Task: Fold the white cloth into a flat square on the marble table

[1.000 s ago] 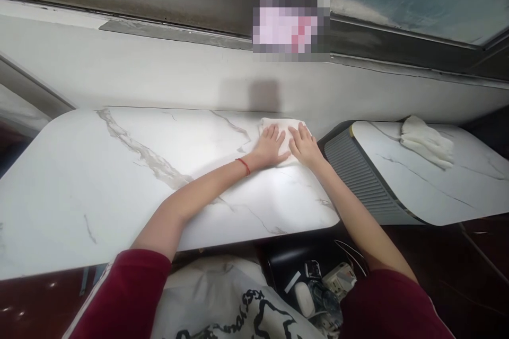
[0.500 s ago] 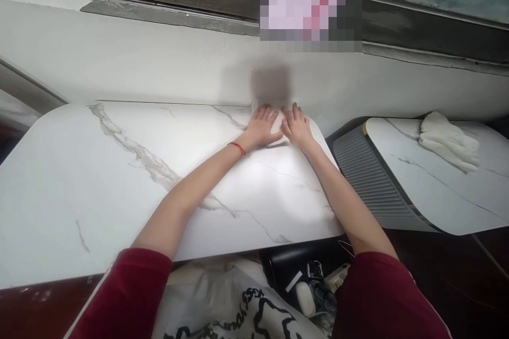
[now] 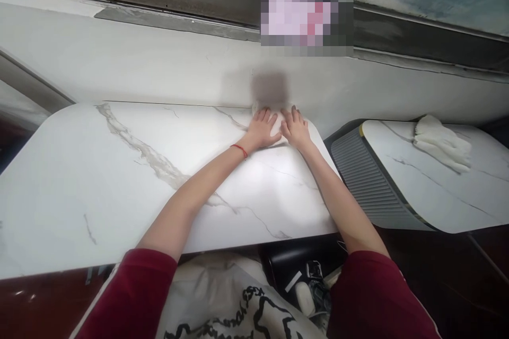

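Observation:
My left hand (image 3: 262, 130), with a red string bracelet at the wrist, lies flat with its fingers spread on a white cloth (image 3: 277, 118). Beside it, my right hand (image 3: 295, 128) also rests palm down on the cloth, fingers stretched out. Most of the cloth is hidden under both hands; parts show between them and past the fingertips. It lies at the far right corner of a white marble-patterned table (image 3: 71, 180), close to the wall. Neither hand has its fingers wrapped around anything.
A second marble-patterned table (image 3: 417, 196) with a grey ribbed side (image 3: 361, 185) stands to the right, and another white cloth (image 3: 441, 143) lies on it. The pale wall (image 3: 178, 69) borders the far edge. Several small items, including a white case (image 3: 305, 298), sit below the near edge.
The camera view has shifted slightly. Both hands stay on the cloth in nearly the same place and pose.

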Demonstrator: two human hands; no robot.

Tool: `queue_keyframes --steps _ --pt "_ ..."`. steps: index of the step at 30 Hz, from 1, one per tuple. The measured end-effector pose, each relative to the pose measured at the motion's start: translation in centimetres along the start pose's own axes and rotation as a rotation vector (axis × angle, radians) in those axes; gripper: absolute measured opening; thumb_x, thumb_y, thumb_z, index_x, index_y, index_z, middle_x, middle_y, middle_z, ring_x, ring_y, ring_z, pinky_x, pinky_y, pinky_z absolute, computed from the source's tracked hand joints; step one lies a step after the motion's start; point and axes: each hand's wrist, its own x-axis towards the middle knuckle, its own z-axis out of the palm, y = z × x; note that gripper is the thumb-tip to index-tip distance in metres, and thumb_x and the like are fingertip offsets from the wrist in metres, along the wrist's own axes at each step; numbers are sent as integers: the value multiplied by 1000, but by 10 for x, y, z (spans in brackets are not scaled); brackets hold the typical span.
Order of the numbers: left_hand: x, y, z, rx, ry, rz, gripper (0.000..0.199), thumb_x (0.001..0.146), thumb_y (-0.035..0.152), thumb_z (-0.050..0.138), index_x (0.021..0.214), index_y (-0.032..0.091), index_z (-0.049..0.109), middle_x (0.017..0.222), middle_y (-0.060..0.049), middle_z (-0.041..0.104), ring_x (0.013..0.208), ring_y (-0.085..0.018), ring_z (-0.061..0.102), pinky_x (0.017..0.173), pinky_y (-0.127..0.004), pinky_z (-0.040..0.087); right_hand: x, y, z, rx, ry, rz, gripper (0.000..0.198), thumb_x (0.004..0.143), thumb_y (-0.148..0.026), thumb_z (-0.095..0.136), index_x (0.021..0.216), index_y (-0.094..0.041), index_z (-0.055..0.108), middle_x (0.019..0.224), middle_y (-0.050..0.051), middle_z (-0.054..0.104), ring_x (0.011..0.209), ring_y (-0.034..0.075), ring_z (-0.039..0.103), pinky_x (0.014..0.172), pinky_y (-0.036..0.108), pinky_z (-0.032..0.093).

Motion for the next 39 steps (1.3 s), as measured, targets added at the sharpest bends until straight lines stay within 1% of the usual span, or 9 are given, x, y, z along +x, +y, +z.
queue_keyframes --steps 6,12,16,20,23,28,33,36,39 --pt "-8 2 6 37 10 10 77 96 47 45 157 1 36 166 -25 29 157 -38 21 128 -55 13 -7 -4 2 41 29 -4 61 101 -43 20 154 -20 42 166 21 32 150 38 34 111 64 37" --pt "-42 12 -3 90 -37 19 78 97 47 43 158 -1 34 167 -29 24 158 -40 18 128 -55 14 -37 -17 -2 14 20 -14 61 101 -40 23 155 -18 42 167 22 31 151 39 32 110 64 39" --pt "-85 26 -7 150 -56 58 79 97 50 45 156 -2 35 165 -31 25 157 -43 20 126 -59 18 -82 -31 -8 -17 38 -63 60 102 -39 25 155 -19 42 166 21 32 151 40 34 107 63 43" --pt "-143 47 -14 202 -46 97 80 97 49 46 155 -5 36 163 -33 28 154 -46 25 123 -60 24 -141 -55 -21 -10 81 -106 60 104 -39 25 159 -20 37 165 23 33 150 43 35 103 64 46" --pt "-187 64 -21 258 -59 122 80 96 48 46 154 -7 38 161 -34 33 152 -48 29 123 -59 28 -182 -78 -35 -1 81 -118 61 105 -37 26 162 -19 32 166 25 29 152 45 31 103 63 46" --pt "-239 79 -27 298 -73 86 79 93 49 47 153 -2 44 160 -28 40 151 -44 34 123 -55 32 -226 -105 -52 17 30 -170 64 104 -35 32 165 -20 25 168 24 25 151 47 31 103 64 46" --pt "-249 78 -38 348 -136 95 76 92 50 48 152 4 47 158 -24 44 151 -42 37 119 -54 37 -232 -115 -58 -60 12 -189 60 103 -38 31 157 -15 43 161 28 36 146 48 38 98 62 49" --pt "-237 73 -47 402 -178 118 76 92 50 49 149 0 49 154 -29 47 147 -44 42 116 -54 40 -220 -116 -55 -90 14 -199 60 103 -40 29 153 -12 47 158 31 39 142 49 43 97 62 50" --pt "-218 63 -53 400 -178 106 73 92 46 50 146 -3 50 152 -32 48 145 -47 44 113 -56 42 -196 -116 -49 -97 6 -201 61 103 -40 28 155 -12 44 158 29 41 142 49 42 97 60 50"
